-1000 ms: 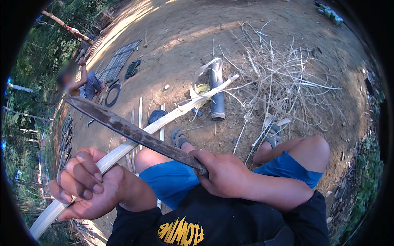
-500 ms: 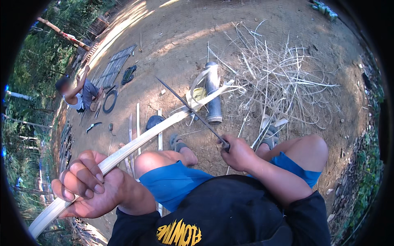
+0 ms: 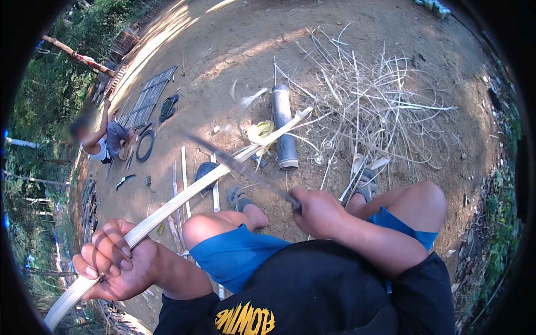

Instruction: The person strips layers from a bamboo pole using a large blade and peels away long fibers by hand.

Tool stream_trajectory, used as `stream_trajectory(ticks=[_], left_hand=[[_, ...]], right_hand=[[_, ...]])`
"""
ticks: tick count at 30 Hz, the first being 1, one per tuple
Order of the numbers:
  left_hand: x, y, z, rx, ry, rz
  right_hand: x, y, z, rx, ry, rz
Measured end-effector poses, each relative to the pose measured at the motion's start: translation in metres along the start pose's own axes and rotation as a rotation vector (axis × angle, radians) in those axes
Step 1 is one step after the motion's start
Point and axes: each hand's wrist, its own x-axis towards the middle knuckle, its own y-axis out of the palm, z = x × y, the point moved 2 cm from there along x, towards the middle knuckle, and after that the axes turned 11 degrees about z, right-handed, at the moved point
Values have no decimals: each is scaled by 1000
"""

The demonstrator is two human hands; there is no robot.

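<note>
My left hand (image 3: 117, 258) is wrapped round a long pale bamboo strip (image 3: 184, 195), which slants up to the right in front of me. In my right hand (image 3: 321, 211) is the handle of a long dark knife (image 3: 245, 170), its blade blurred by motion. The blade crosses the strip; whether it touches cannot be made out. Beyond the strip's far end lies a dark bamboo tube (image 3: 282, 120), with a yellowish piece (image 3: 261, 133) beside it. A curled pale shaving (image 3: 254, 98) shows blurred to the left of the tube.
A large tangle of thin pale strips (image 3: 379, 106) spreads over the dirt at the right. Several straight strips (image 3: 186, 181) and a dark blue object (image 3: 205, 172) lie by my left foot. Another person (image 3: 100, 137) sits far left, near a slatted mat (image 3: 149, 97) and a black ring (image 3: 145, 146).
The knife has swept left and toward me along the strip, my right hand shifting slightly left. A shaving near the tube has come away from the strip. My left hand keeps its grip.
</note>
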Motion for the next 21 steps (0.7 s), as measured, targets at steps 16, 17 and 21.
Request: stream_trajectory(ticks=[16,17,21], left_hand=[[11,-30,23,-47,-32,-38],[13,-29,24,-63,-41,-20],[19,-43,27,-77,-40,26]], right_hand=[[57,13,-75,29,81,-89],[69,10,-115,-9,211,-62],[82,-1,-118,-66,295,-100]])
